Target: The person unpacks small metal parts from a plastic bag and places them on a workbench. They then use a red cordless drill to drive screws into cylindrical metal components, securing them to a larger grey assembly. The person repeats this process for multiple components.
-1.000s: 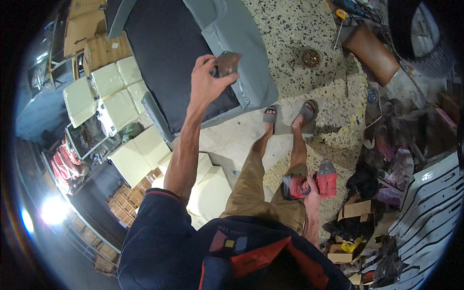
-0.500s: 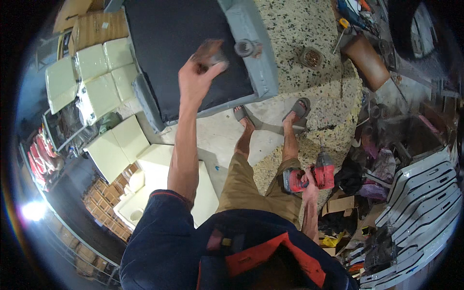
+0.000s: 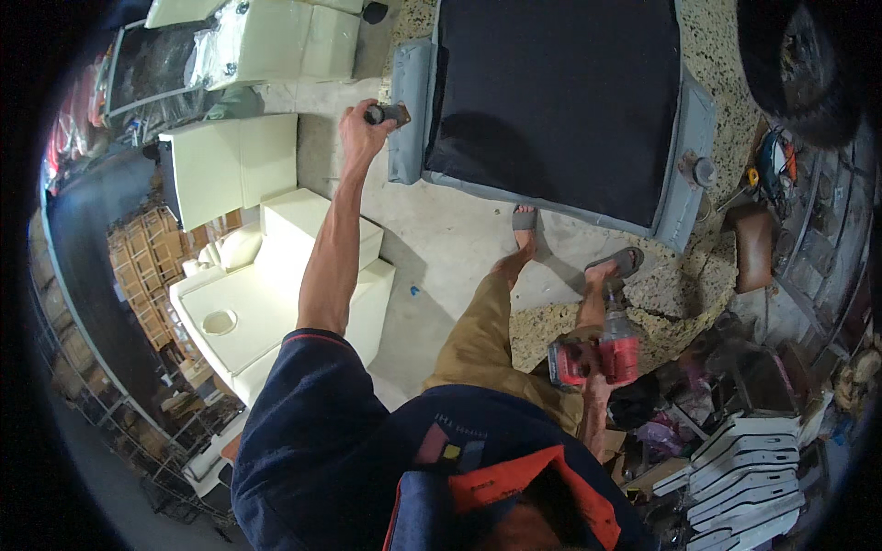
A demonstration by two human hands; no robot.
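Note:
A grey sofa frame (image 3: 691, 211) lies with its black fabric underside (image 3: 560, 92) facing up. My left hand (image 3: 360, 138) grips a short dark round furniture leg (image 3: 377, 114) with a brownish mounting plate. It holds the plate end over the sofa's left grey end strip (image 3: 411, 147); whether they touch, I cannot tell. A similar leg (image 3: 704, 172) stands on the right end strip. Down at my right side, my right hand (image 3: 593, 376) is wrapped round a red cordless drill (image 3: 618, 358), its tip pointing away from me.
Cream upholstered seat pieces (image 3: 322, 230) stand close on my left. Stacked white slatted parts (image 3: 749, 482) and clutter lie at lower right. A brown padded piece (image 3: 751, 243) and tools (image 3: 779, 161) are at right. My sandalled feet (image 3: 616, 264) stand by the sofa's near edge.
My left hand has carried the leg from above the black fabric to the sofa's left end. The view has shifted left, and the drill stays in my right hand.

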